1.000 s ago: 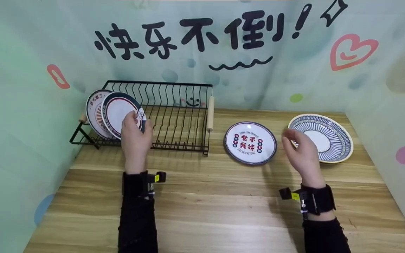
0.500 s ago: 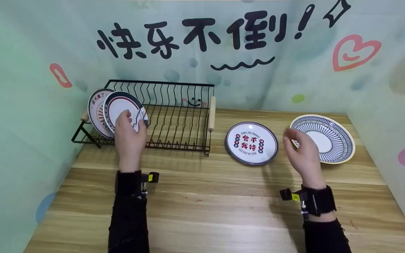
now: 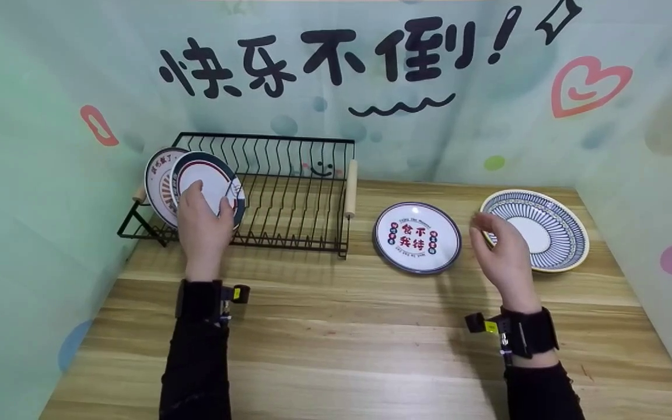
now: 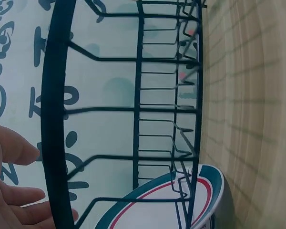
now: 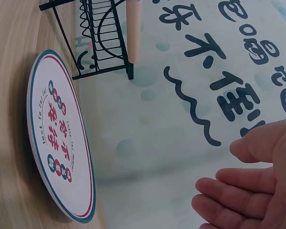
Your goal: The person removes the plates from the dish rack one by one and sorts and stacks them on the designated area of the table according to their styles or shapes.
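Note:
A white plate with a dark teal rim (image 3: pixel 210 171) stands tilted in the left part of the black wire dish rack (image 3: pixel 266 138). In the head view my left hand (image 3: pixel 205 236) is in front of this plate, hiding part of it. The left wrist view has that hand's fingers (image 4: pixel 24 195) loosely spread beside the rack's bar, with the plate lower down and nothing gripped. My right hand (image 3: pixel 505 256) hovers between a flat printed plate (image 3: pixel 417 259) and a blue-patterned bowl (image 3: pixel 566 245), covering the bowl's near left edge. Its relaxed fingers (image 5: pixel 233 198) hold nothing.
Another printed plate (image 3: pixel 158 181) leans behind the teal-rimmed one at the rack's left end. Pale wooden handles (image 3: pixel 350 189) are on the rack's ends. A printed cloth backdrop (image 3: pixel 406 140) rises behind the wooden table (image 3: pixel 336 350).
My left hand has moved left across the front of the teal-rimmed plate, which stays standing in the rack. The right hand stays nearly still.

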A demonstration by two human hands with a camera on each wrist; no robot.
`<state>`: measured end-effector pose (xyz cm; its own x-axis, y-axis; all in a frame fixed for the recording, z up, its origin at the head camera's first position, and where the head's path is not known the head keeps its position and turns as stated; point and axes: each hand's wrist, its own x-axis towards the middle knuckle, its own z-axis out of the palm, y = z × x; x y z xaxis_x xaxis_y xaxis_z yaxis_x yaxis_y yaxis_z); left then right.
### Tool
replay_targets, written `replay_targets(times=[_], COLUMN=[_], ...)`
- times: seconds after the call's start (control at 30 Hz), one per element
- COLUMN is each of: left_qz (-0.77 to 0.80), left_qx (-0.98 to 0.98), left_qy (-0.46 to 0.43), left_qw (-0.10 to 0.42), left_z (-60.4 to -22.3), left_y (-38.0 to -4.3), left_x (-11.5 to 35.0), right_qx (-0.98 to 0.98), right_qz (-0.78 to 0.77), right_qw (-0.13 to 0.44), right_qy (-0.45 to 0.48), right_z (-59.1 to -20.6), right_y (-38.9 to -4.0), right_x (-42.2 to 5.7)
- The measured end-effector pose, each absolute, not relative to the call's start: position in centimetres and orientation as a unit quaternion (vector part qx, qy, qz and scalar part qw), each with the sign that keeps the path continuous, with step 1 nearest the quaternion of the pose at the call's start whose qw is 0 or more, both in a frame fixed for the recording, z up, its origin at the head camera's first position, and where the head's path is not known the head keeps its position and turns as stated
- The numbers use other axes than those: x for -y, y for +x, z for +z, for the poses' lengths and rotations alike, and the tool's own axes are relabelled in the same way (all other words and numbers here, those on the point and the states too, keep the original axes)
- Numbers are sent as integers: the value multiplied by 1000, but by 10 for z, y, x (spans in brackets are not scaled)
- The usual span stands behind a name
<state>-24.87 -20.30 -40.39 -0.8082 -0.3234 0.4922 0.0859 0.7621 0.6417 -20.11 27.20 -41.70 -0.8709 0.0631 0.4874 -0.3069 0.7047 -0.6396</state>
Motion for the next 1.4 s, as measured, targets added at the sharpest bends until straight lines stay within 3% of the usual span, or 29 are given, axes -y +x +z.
replay_targets(times=[0.23, 1.4], left_qz=[-312, -286], left_qx=[896, 928], left_qy=[75, 97], left_qw=[306, 220], left_z=[-403, -398], left_y=[-251, -260], left_x=[212, 238], right_qx=[889, 905], right_qz=[381, 347], right_qw=[247, 231], right_qy=[66, 79], right_z=[-416, -423], right_y=[-201, -203], right_x=[-272, -267])
